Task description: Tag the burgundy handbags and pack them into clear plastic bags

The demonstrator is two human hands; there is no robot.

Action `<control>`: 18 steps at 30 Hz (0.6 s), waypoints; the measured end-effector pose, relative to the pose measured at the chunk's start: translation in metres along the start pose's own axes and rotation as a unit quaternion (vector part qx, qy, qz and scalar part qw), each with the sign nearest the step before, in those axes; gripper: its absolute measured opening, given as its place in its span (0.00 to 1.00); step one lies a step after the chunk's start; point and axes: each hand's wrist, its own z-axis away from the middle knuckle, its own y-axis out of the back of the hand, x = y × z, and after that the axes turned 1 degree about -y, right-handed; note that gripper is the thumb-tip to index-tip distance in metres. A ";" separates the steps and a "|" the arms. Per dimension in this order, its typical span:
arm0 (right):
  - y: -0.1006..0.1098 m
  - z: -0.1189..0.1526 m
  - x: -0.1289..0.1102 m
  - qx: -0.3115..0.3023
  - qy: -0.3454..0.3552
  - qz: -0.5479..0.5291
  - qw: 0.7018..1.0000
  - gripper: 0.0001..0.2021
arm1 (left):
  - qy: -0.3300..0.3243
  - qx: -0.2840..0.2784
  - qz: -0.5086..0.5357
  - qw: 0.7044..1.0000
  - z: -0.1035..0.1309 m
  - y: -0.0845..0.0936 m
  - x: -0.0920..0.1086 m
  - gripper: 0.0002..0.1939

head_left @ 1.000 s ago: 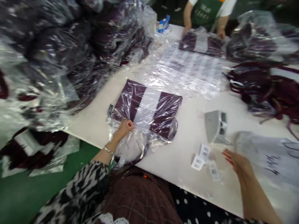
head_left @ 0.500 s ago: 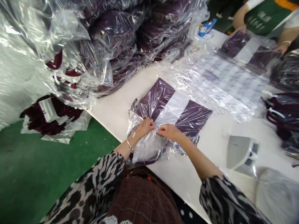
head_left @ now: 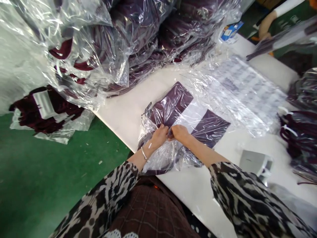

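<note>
Folded cloth: dark purple, with a white band across its middle; lies flat inside a clear bag at the near edge of the white table, right in front of the person.
Left hand: fingers curled in and pressed together, pinching film of the clear bag; creases fan out from the grip.
Right hand: just beside the left, fingertips drawn together on the same gather of film. A small dark spot shows between the hands; cannot tell what it is.
Weight and feel: judged light and soft; cloth should bend easily, film probably slick and easy to wrinkle.
Fragility: cloth unlikely to break; thin film could tear under a hard pull.
Where to hold: gathered film for a pinch; for lifting, both sides of the folded cloth, palm beneath, so the fold keeps flat.
Big heap: large clear sacks on the far left, packed with dark purple goods; maroon straps show through one.
Lower left: dark bundle with a white label, clear film under it.
Far side: flat pile of printed film; blue box, contents hidden.
Right: grey stand, contents too blurred to tell.
</note>
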 end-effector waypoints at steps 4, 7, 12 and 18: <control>0.002 0.013 0.012 0.040 -0.018 0.012 0.999 0.27 | -0.001 -0.001 -0.006 1.000 0.000 0.002 0.001 0.05; 0.005 0.015 0.029 0.048 -0.011 -0.007 0.999 0.32 | -0.002 -0.003 -0.001 1.000 0.000 0.004 0.003 0.05; -0.007 0.016 0.043 0.069 -0.017 -0.101 0.992 0.27 | -0.006 -0.005 0.010 1.000 0.000 0.007 0.002 0.07; -0.019 0.052 0.053 0.200 -0.028 -0.290 0.935 0.28 | -0.024 -0.008 0.002 1.000 -0.001 0.013 0.003 0.07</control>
